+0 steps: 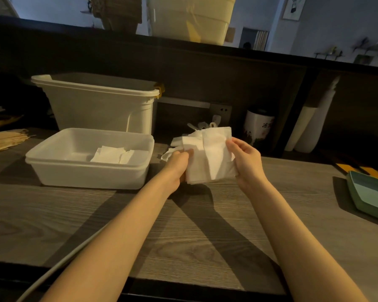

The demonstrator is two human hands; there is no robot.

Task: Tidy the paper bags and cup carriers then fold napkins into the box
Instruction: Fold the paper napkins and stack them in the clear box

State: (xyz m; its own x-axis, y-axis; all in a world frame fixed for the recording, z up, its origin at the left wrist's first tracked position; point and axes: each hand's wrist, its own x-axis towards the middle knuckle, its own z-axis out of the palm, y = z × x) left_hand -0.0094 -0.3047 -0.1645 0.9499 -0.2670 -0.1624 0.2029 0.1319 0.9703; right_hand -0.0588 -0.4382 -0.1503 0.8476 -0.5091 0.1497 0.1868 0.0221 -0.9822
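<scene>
At the far left edge of the frame a stack of flat wooden sticks [6,139] lies on the tabletop [183,236]. Just right of it sits your shallow white box [87,171], with a few folded napkins [112,155] lying in its right half. Behind the box stands a taller cream bin [96,105].

In the middle of the frame, your left hand [176,165] grips the left edge of a bundle of white napkins [207,155], fingers curled round the paper. The bundle is held up off the tabletop, just right of the box. Your right hand [246,162] holds the bundle's right edge, thumb and fingers pinching it.

Behind the bundle, right of centre, stands a white jar with dark lettering [259,127]. At the far right edge a green tray [371,197] rests on the tabletop.
</scene>
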